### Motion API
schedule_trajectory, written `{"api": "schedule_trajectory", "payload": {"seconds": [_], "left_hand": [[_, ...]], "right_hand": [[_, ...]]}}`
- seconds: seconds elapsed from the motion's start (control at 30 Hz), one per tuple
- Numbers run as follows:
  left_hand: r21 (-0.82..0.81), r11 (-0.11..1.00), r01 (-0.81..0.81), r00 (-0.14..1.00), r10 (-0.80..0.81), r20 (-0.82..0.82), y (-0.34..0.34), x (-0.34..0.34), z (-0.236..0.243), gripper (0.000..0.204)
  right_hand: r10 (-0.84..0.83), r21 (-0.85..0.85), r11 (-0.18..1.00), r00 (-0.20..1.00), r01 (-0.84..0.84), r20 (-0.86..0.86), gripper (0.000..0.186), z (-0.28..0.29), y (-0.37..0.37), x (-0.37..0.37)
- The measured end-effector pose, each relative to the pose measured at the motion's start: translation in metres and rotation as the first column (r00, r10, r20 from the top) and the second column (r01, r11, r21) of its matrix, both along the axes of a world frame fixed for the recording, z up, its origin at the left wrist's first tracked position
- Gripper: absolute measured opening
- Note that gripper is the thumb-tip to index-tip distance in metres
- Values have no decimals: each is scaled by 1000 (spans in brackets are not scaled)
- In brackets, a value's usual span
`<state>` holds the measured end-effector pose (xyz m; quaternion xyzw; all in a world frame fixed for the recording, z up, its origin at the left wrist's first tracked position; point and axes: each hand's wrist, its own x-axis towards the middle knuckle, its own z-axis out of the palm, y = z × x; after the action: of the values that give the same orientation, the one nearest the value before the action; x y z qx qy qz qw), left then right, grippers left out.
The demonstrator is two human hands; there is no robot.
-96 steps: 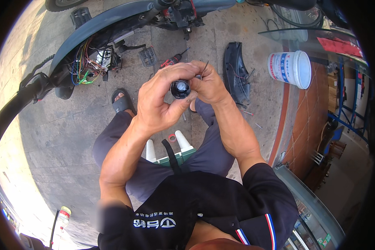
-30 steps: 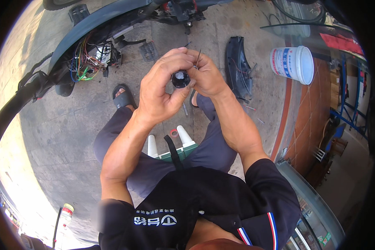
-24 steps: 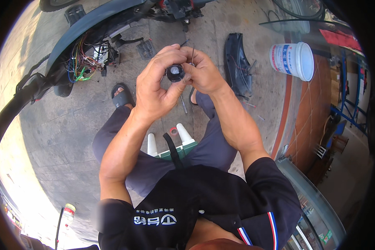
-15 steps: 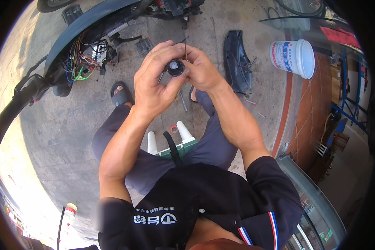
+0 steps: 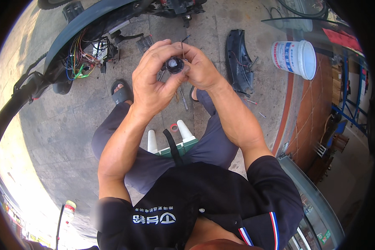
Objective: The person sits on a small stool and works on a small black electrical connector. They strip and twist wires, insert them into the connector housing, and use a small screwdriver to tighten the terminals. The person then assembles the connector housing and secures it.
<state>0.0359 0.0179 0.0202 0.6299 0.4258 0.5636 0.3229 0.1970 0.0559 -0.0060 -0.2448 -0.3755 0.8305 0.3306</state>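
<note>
Both hands are raised in front of me around a small black round part (image 5: 174, 65) with a pale centre, its round end facing up. My left hand (image 5: 152, 77) curls about its left side, with the thumb against the lower edge. On the other side, my right hand (image 5: 202, 70) is closed, thumb and fingers pressed at the part's right edge. A thin brown wire or rod (image 5: 182, 49) stands up beside the right thumb. My fingers hide the rest of the part, so its exact kind cannot be told.
At upper left is an opened electric scooter (image 5: 85, 25) with loose coloured wires (image 5: 77, 62). A black curved plastic panel (image 5: 238, 62) lies on the paving to the right, near a white bucket (image 5: 293, 59). Between my legs are a green-and-white stool (image 5: 187, 146) and a tape roll (image 5: 174, 128).
The black part has tilted slightly, so its round end faces up more squarely. Both hands have shifted a little to the left and keep their hold.
</note>
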Motion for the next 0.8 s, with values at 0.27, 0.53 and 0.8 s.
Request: {"api": "schedule_trajectory", "payload": {"seconds": [0.27, 0.53, 0.8], "left_hand": [[44, 999, -21, 999, 23, -35, 2, -2, 3, 39], [23, 1000, -11, 1000, 12, -27, 0, -6, 3, 46], [33, 999, 6, 1000, -6, 0, 1, -7, 2, 44]], "right_hand": [[-31, -18, 999, 998, 32, 57, 22, -1, 0, -6], [-67, -50, 996, 991, 73, 119, 23, 9, 0, -8], [-38, -65, 997, 991, 47, 130, 25, 10, 3, -6]]}}
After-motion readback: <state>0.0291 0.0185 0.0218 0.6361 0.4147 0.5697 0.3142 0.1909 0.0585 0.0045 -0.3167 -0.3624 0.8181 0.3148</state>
